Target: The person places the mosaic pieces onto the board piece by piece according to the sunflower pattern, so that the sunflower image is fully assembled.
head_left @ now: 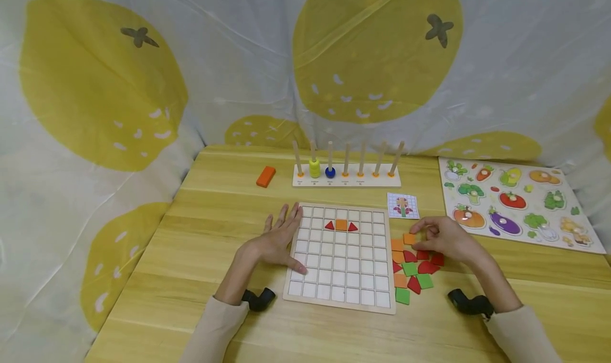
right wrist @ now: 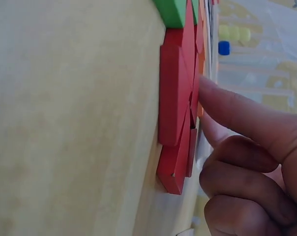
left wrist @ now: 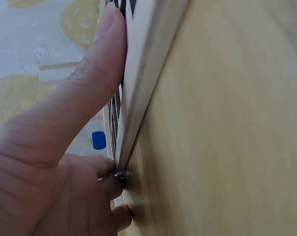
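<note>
— Three pieces sit in the white wooden grid board (head_left: 340,278) so far: a red triangle (head_left: 329,225), an orange square (head_left: 341,225) and another red triangle (head_left: 352,226), side by side in the board's second row from the far edge. Every other cell looks bare.

— So how far along is it?

— Barely begun, I would judge. If the small pattern card (head_left: 403,205) just beyond the board's far right corner is the model, most of the figure is yet to be laid. The loose pile of red, orange and green wooden tiles (head_left: 411,270) lies just off the board's right edge.

— And the hands?

— The left hand (head_left: 279,241) lies flat and spread against the board's left edge, thumb along the rim, fingers straight, holding nothing. The right hand (head_left: 441,238) is over the far end of the pile, right of the board, fingers curled; its fingertips appear to pinch a small orange square tile (head_left: 409,239). The right wrist view shows a finger touching the red tiles, but the grip itself is hard to make out.

— Which way does that tile point?

— It lies flat or nearly so, face up. Being square, it has no long axis; its edges run roughly parallel to the board's. The board itself is nearly square, set square to the person.
</note>
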`<action>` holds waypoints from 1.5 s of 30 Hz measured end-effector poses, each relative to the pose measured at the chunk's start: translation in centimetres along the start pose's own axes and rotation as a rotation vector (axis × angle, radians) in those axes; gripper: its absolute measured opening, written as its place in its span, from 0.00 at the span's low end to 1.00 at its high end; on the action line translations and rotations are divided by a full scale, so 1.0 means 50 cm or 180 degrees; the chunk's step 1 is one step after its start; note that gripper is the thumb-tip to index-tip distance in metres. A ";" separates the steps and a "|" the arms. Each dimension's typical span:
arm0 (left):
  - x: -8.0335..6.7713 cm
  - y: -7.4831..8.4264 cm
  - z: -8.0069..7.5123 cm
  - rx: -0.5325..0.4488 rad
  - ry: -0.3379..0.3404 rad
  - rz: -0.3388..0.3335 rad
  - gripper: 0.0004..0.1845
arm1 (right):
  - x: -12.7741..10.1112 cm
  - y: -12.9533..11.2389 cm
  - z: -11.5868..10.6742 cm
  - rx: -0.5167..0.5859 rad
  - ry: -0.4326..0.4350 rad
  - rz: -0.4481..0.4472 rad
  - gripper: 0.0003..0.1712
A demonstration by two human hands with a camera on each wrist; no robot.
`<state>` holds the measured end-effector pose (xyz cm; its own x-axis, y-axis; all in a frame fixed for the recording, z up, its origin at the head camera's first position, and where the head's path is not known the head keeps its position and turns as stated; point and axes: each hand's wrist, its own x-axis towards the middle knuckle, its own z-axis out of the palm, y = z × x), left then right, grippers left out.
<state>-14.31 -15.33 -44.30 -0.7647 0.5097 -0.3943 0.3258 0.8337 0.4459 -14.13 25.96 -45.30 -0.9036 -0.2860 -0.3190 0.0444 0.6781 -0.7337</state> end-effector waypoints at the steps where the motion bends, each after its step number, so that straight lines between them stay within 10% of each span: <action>1: 0.000 0.001 -0.001 -0.0001 -0.0004 -0.0006 0.76 | 0.000 0.000 0.000 -0.0039 0.0027 -0.0028 0.17; 24: 0.000 0.002 -0.001 0.0002 -0.0012 0.0004 0.75 | 0.064 -0.160 0.126 -0.0146 0.0103 -0.0420 0.12; 45: 0.002 -0.001 0.000 0.0058 -0.0012 -0.0028 0.75 | 0.074 -0.152 0.136 0.0176 0.0007 -0.0333 0.11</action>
<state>-14.37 -15.31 -44.36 -0.7653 0.5033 -0.4012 0.3293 0.8418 0.4277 -14.92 15.12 -44.99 -0.9055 -0.3516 -0.2377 -0.0267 0.6063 -0.7948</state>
